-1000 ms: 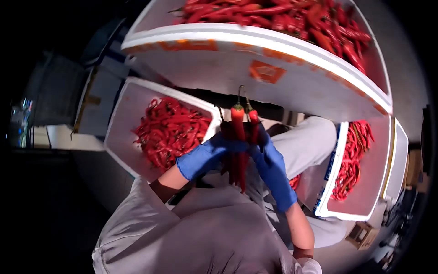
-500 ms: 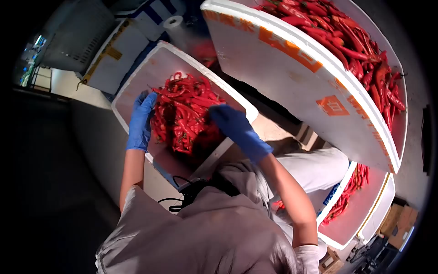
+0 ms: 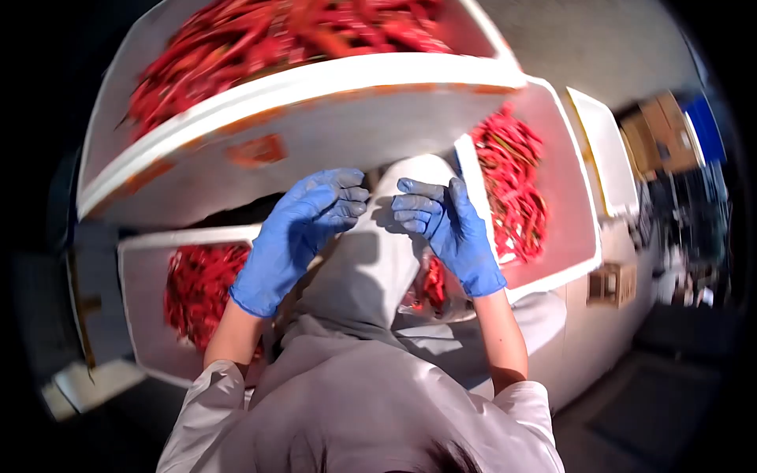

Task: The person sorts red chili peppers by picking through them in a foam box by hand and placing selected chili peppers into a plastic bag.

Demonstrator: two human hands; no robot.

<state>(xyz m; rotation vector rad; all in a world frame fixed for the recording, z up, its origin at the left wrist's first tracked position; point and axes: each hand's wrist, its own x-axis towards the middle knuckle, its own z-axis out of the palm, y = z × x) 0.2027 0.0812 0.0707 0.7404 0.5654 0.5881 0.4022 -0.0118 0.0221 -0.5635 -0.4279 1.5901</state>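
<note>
My left hand and my right hand, both in blue gloves, hover over my lap with palms turned toward each other. Their fingers are loosely bent and apart, and I see nothing held. Beyond them, a large white foam box with orange print is heaped with red chillies. Below and left of my left hand, red chillies lie in a lower foam box. More chillies fill part of a foam box just right of my right hand.
Below my right hand is a clear bag with something red in it. Farther right stand a white foam container, cardboard boxes and a small brown box. The large box's wall rises close in front of my hands.
My view has turned right. Both hands have left the chillies in the lower left box and now stand over my lap, close together.
</note>
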